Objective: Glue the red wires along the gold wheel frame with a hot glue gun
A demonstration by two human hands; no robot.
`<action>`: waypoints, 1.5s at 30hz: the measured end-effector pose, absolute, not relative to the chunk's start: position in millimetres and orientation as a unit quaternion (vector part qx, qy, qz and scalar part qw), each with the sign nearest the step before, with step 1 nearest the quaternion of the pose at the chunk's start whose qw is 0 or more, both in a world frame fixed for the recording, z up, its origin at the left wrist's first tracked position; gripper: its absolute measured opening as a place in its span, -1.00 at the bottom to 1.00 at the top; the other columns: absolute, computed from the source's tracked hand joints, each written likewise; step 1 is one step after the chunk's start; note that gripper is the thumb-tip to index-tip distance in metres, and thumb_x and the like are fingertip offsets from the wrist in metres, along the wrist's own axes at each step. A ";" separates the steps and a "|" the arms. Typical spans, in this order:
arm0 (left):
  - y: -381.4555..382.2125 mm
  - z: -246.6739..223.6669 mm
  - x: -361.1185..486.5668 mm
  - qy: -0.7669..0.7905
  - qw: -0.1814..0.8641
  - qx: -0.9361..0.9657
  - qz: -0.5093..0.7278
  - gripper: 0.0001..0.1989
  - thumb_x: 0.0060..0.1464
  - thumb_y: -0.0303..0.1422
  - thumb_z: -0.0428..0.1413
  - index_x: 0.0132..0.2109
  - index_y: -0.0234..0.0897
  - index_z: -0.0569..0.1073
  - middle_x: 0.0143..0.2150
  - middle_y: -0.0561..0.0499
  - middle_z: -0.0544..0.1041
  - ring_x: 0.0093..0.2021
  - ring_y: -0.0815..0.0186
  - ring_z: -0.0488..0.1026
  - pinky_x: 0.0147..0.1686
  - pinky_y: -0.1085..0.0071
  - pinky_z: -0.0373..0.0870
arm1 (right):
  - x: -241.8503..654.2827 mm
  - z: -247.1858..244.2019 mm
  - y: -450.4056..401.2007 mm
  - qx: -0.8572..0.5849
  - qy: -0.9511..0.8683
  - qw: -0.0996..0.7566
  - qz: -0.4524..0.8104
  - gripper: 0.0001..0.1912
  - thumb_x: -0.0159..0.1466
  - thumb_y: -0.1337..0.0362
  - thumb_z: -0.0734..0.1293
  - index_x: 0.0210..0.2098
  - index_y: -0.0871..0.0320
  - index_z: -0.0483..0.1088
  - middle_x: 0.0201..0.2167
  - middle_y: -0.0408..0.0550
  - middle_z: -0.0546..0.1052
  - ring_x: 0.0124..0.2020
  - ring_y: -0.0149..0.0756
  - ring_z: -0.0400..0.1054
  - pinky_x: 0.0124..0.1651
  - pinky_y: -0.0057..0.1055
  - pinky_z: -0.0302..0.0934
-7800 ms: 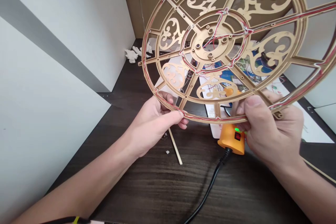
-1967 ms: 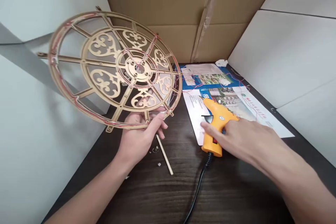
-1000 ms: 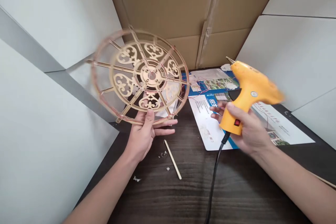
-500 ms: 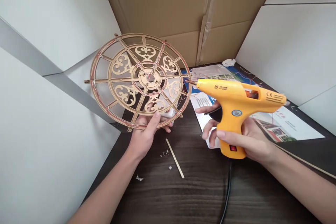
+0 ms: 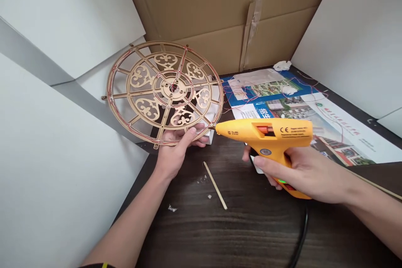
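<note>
A round wooden openwork wheel [image 5: 147, 109] with scroll cut-outs and thin red wires along its rings is held up at the left, tilted. My left hand [image 5: 176, 150] grips its lower rim, thumb in front and fingers behind. My right hand [image 5: 301, 171] is wrapped round the handle of a yellow glue gun [image 5: 279, 132], which has a small green light showing. The gun points left, its nozzle tip at the wheel's lower right rim; whether they touch is hard to tell. A white object [image 5: 213, 111] stands partly hidden behind the wheel.
On the dark table [image 5: 251, 234] lie a thin wooden stick [image 5: 215, 185] and small white scraps. Printed sheets [image 5: 351, 134] with red wires and crumpled tissue [image 5: 282, 65] are at the back right. White panels and cardboard [image 5: 201, 4] enclose the area; a black cable [image 5: 302, 234] hangs below the gun.
The glue gun has moved down and left, turning so its nozzle meets the wheel's lower right rim in view. My left thumb and the wheel have shifted slightly. The green light now shows.
</note>
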State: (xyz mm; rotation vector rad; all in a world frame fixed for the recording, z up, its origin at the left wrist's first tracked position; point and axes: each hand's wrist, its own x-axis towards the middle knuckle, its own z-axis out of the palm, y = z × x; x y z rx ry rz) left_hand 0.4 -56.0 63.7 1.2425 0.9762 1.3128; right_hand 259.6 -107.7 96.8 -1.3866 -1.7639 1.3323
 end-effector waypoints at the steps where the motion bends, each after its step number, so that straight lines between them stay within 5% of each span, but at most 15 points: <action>1: -55.9 63.8 0.2 0.407 0.515 0.521 0.545 -0.71 0.16 -0.24 0.25 -0.05 -0.36 0.57 -0.03 -0.18 0.59 -0.28 0.25 0.61 -0.33 0.41 0.61 | 259.3 97.9 -108.0 -0.517 -0.647 0.255 0.499 -0.41 0.29 -0.28 0.26 -0.10 0.14 0.39 -0.49 -0.14 0.37 -0.53 -0.49 0.29 -0.46 -0.54 0.28; 21: -55.3 60.4 4.3 0.402 0.494 0.553 0.537 -0.80 0.21 -0.30 0.22 -0.16 -0.38 0.56 -0.32 -0.08 0.59 -0.32 0.31 0.59 -0.26 0.40 0.63 | 268.7 71.6 -89.6 -0.454 -0.691 0.226 0.516 -0.47 0.32 -0.15 0.32 0.04 0.14 0.32 -0.42 -0.11 0.44 -0.57 -0.42 0.35 -0.51 -0.47 0.36; 45: -57.2 61.4 7.8 0.420 0.476 0.559 0.534 -0.72 0.18 -0.26 0.23 -0.09 -0.41 0.50 -0.28 -0.10 0.58 -0.31 0.29 0.56 -0.23 0.35 0.62 | 265.0 79.6 -92.5 -0.461 -0.697 0.225 0.502 -0.58 0.33 -0.05 0.34 -0.05 0.15 0.35 -0.56 -0.16 0.40 -0.59 -0.40 0.34 -0.52 -0.51 0.28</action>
